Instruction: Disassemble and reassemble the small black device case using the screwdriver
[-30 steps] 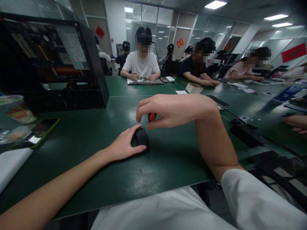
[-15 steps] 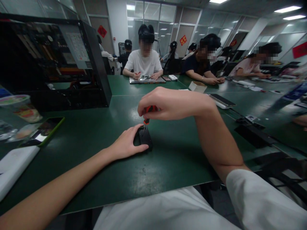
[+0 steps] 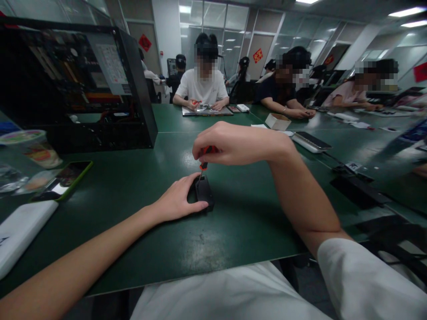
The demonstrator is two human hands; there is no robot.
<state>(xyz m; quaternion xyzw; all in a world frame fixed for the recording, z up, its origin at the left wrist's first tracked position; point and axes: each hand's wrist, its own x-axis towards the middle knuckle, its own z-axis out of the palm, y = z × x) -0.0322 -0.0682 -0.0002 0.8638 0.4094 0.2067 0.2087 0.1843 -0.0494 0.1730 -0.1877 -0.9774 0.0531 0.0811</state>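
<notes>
A small black device (image 3: pixel 204 193), like a computer mouse, lies on the green table (image 3: pixel 133 231) in front of me. My left hand (image 3: pixel 178 201) grips it from the left, thumb along its near side and fingers over its far side. My right hand (image 3: pixel 233 144) hovers just above it, fingers pinched round the orange handle of a small screwdriver (image 3: pixel 204 160). The screwdriver stands nearly upright with its thin tip down on the device.
A black open computer case (image 3: pixel 76 84) stands at the back left. A phone in a green case (image 3: pixel 63 180), a cup and a white box (image 3: pixel 20 231) lie at the left. Another phone (image 3: pixel 312 140) and black cables (image 3: pixel 356 186) lie to the right. Several people sit across the table.
My right hand has lifted slightly and closed tighter round the screwdriver, whose tip now rests on the device. The view has shifted a little; my left hand keeps its grip.
</notes>
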